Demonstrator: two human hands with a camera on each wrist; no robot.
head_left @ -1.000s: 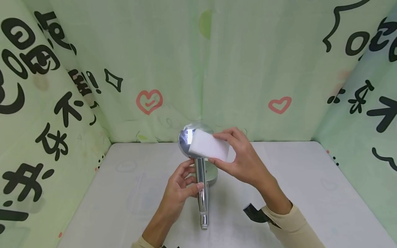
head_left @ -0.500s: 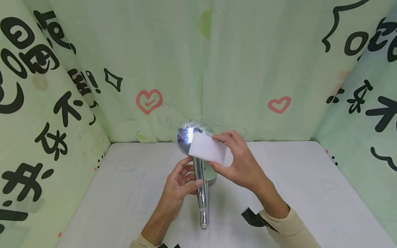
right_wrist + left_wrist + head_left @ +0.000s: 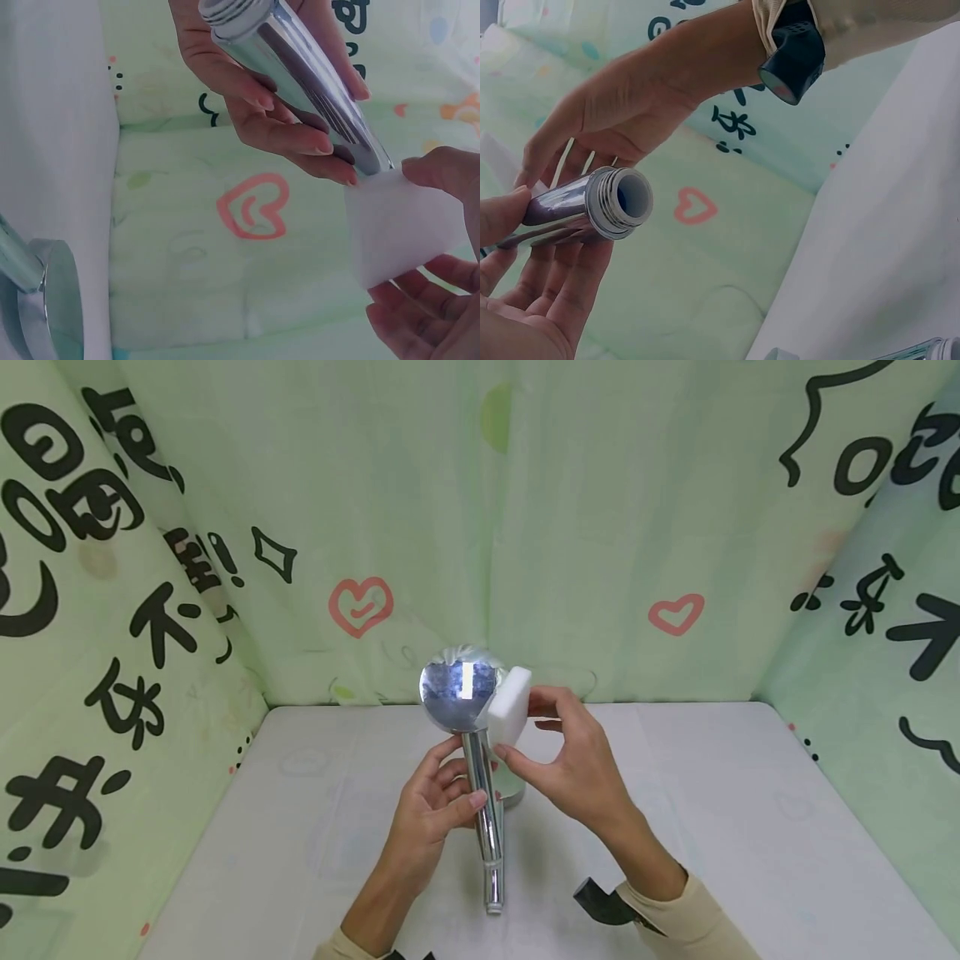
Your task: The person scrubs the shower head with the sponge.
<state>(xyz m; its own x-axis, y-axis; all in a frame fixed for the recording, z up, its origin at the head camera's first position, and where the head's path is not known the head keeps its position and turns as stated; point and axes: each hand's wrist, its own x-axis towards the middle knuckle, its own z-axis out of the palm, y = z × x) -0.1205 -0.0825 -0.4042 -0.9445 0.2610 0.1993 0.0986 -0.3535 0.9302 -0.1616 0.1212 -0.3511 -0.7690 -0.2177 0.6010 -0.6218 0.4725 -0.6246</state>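
Hand (L) gripping a chrome shower head by its handle, round end up, threaded end twd the person. Hand (R) pinching a white sponge btw thumb & fingers, right by the head's R edge; can't tell if they touch. 2nd shower head on the white table below, partly hidden behind the 1st. Beige sleeves, black gadget at R wrist. Farther out: green cloth w/ red hearts, black lettering.

The chrome shower head is held near upright, handle lowermost; the white, blocky sponge is at its right rim, possibly touching.
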